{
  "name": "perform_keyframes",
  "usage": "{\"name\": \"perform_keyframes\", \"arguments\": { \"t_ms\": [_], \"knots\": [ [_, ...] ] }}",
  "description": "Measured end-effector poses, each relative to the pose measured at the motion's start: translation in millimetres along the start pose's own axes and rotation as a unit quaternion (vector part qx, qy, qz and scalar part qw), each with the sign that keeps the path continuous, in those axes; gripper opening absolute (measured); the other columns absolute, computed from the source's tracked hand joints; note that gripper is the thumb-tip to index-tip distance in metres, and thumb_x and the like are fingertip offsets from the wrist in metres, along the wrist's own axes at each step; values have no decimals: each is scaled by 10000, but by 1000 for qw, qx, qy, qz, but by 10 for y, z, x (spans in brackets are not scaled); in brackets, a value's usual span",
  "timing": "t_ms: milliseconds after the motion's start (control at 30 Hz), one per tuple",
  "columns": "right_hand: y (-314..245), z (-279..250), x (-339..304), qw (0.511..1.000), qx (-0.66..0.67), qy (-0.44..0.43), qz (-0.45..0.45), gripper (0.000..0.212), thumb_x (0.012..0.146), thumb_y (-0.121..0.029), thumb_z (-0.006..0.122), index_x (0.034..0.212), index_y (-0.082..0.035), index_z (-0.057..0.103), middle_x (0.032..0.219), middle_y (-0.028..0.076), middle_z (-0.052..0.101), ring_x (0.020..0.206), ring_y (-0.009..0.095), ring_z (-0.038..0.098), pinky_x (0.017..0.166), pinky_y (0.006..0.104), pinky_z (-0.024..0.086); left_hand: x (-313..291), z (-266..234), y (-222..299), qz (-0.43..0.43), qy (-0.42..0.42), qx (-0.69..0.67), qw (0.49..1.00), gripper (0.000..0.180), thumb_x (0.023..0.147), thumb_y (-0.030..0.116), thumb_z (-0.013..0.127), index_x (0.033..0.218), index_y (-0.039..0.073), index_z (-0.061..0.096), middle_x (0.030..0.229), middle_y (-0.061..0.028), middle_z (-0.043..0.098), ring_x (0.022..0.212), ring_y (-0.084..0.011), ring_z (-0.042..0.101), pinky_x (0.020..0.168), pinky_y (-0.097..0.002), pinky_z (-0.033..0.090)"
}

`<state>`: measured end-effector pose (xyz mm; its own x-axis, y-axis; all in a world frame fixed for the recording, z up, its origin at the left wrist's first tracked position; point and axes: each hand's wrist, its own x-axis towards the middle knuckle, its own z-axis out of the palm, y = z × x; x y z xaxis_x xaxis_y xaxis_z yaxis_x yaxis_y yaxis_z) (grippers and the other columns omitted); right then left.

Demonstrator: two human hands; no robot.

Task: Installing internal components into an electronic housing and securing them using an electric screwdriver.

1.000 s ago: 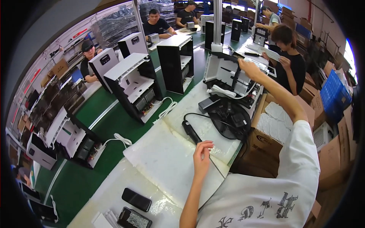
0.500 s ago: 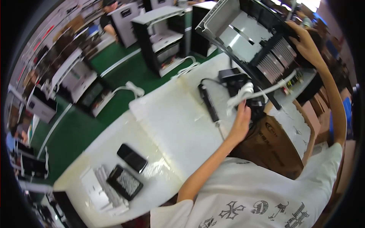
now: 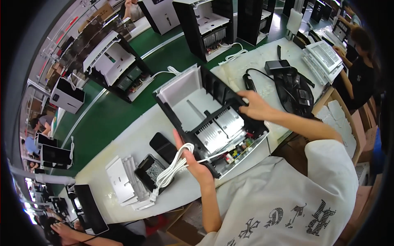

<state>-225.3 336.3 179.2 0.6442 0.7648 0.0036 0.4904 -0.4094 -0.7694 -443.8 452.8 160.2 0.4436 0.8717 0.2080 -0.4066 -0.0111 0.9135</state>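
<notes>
I hold an open black-and-white appliance housing [image 3: 191, 102] tilted over the white-topped bench. A finned silver block [image 3: 219, 127] and a circuit board with small coloured parts [image 3: 240, 151] show inside it. My left hand [image 3: 197, 166] is closed round its near left edge, with a bundled white power cord [image 3: 172, 168] hanging across the fingers. My right hand [image 3: 256, 106] grips the black edge on the right, its fingertips partly hidden behind the frame. Just beyond that hand lies a black electric screwdriver [image 3: 249, 82].
Left on the bench are a black tray of screws [image 3: 154, 169], a black phone [image 3: 163, 146] and stacked white panels [image 3: 127, 180]. Black power adapters [image 3: 277, 65] lie at right. Similar housings [image 3: 119, 69] stand on the green conveyor [image 3: 158, 96]. Other people work at both sides.
The housing has come down and left, from raised at the upper right to low over the bench's middle. Both hands moved with it, and the view has shifted right.
</notes>
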Motion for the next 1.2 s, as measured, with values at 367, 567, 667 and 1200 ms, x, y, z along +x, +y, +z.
{"name": "perform_keyframes", "arguments": {
  "t_ms": [367, 567, 667, 1200],
  "knots": [
    [-421, 66, -796, 956, 217, 46, -194, 391, 891, -259, 523, 1164, 20, 556, 950, 67, 560, 835, 165, 508, 775, 299, 424, 830, 1193, 770, 271, -385, 278, 837, 471, 794, 29, 589, 1260, 66, 529, 900, -61, 650, 664, -181, 602, 622, -313, 481],
    [-126, 67, -988, 959, 205, 103, -166, 202, 884, -60, 613, 1052, 12, 526, 835, 33, 556, 710, 104, 523, 635, 263, 441, 365, 1565, 714, 270, -492, 317, 765, 485, 838, 214, 678, 1232, -3, 498, 1144, -204, 573, 1003, -375, 586, 855, -420, 476],
    [-123, 88, -1035, 936, 343, 16, -76, 103, 940, -59, 582, 988, -3, 510, 852, 29, 541, 683, 71, 487, 605, 236, 416, 214, 931, 483, 153, -433, 361, 812, 361, 880, 148, 644, 1171, -12, 502, 1073, -172, 585, 995, -357, 575, 828, -418, 474],
    [85, 252, -1119, 922, 385, -27, 18, 108, 945, -47, 559, 1033, -23, 499, 818, 9, 527, 637, 37, 463, 543, 189, 343, -269, 541, 256, 25, -372, 465, 803, 201, 777, 26, 739, 866, 5, 559, 799, -96, 544, 643, -263, 559, 557, -351, 452]
  ]
}}
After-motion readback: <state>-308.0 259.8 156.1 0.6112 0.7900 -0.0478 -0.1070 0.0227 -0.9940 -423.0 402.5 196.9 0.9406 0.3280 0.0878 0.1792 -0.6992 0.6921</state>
